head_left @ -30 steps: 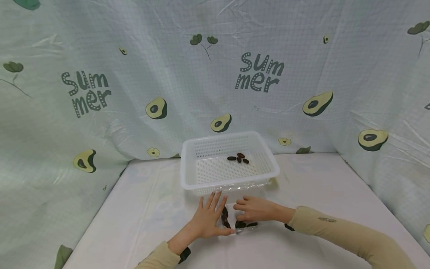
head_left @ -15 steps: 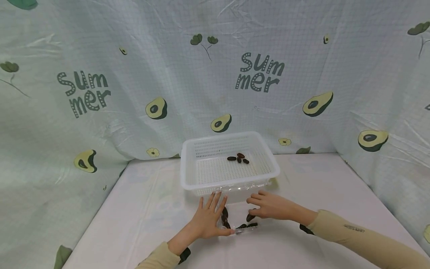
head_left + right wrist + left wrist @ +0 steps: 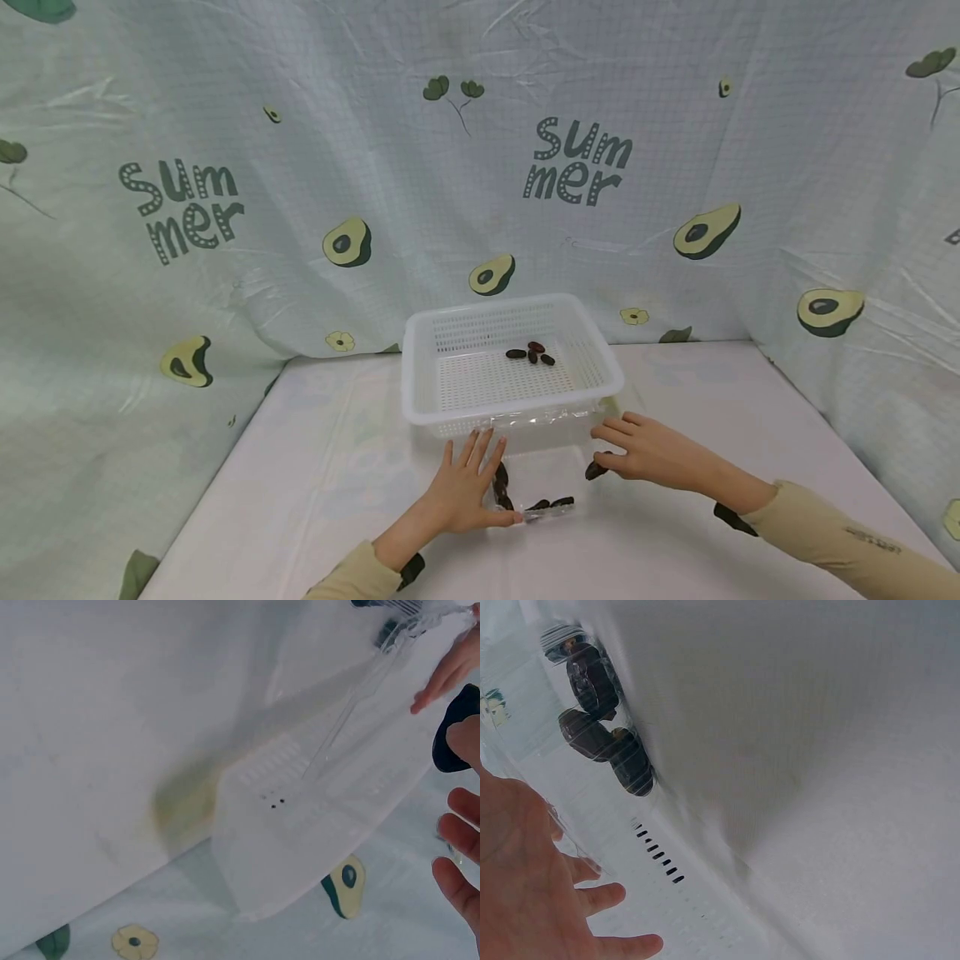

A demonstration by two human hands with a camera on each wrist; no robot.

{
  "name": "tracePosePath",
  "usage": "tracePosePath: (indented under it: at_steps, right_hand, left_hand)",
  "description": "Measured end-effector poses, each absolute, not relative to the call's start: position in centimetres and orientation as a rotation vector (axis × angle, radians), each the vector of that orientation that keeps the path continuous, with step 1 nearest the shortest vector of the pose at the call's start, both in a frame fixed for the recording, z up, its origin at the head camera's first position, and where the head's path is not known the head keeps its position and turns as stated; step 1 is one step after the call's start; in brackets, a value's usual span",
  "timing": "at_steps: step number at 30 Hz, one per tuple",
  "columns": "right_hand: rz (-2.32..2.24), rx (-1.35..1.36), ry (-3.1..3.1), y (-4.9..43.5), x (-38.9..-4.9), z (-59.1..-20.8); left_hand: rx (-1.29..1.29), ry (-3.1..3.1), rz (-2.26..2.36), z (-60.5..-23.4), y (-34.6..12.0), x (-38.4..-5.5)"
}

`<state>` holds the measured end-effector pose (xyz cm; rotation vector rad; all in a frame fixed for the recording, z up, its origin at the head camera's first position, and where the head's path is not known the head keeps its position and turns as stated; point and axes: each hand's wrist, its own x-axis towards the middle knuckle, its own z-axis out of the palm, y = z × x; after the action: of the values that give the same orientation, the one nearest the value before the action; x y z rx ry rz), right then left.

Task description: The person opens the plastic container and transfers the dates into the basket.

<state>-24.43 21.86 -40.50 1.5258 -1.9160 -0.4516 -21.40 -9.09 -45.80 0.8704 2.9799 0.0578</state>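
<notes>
A clear plastic box (image 3: 543, 469) lies on the table with several dark dates (image 3: 501, 490) along its left and front sides. My left hand (image 3: 465, 493) rests with spread fingers at the box's left side, its thumb at the front edge. In the left wrist view dates (image 3: 592, 681) show through the clear plastic, beside the hand (image 3: 521, 877). Just right of the box, my right hand (image 3: 652, 454) pinches one dark date (image 3: 595, 471). The right wrist view shows that date (image 3: 452, 739) held by the thumb, with the other fingers apart from it.
Behind the box stands a white perforated basket (image 3: 442, 416) with several dates (image 3: 516, 354) on its floor. A clear plastic edge (image 3: 547, 415) lies against the basket's front. A printed sheet (image 3: 420, 167) hangs behind the pale-covered table (image 3: 315, 500).
My right hand has lifted a date from the box and moved right with it, past the box's right side. The left hand has stayed in place.
</notes>
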Motion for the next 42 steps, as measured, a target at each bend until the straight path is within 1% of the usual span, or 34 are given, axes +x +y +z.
tracePosePath:
  at_steps: [7, 11, 21, 32, 42]
  right_hand:
    - [-0.482, 1.46, -1.96, 24.6, -24.6, -38.9]
    - [-0.425, 1.428, -1.981, 26.1, -25.0, -38.0]
    - [-0.379, 1.316, -1.998, 27.9, -27.4, -35.3]
    - [-0.344, 1.305, -1.942, 26.9, -32.6, -33.1]
    - [-0.358, 1.271, -2.113, 23.2, -36.6, -31.6]
  left_hand:
    - [0.847, 2.973, 0.047, -45.9, -9.1, -21.5]
    - [0.853, 2.976, 0.047, -46.0, -9.0, -21.4]
    - [0.843, 2.968, 0.037, -45.9, -9.1, -21.4]
    - [0.838, 2.957, 0.028, -45.7, -9.0, -21.3]
    - [0.825, 2.958, -0.01, -45.5, -8.9, -21.2]
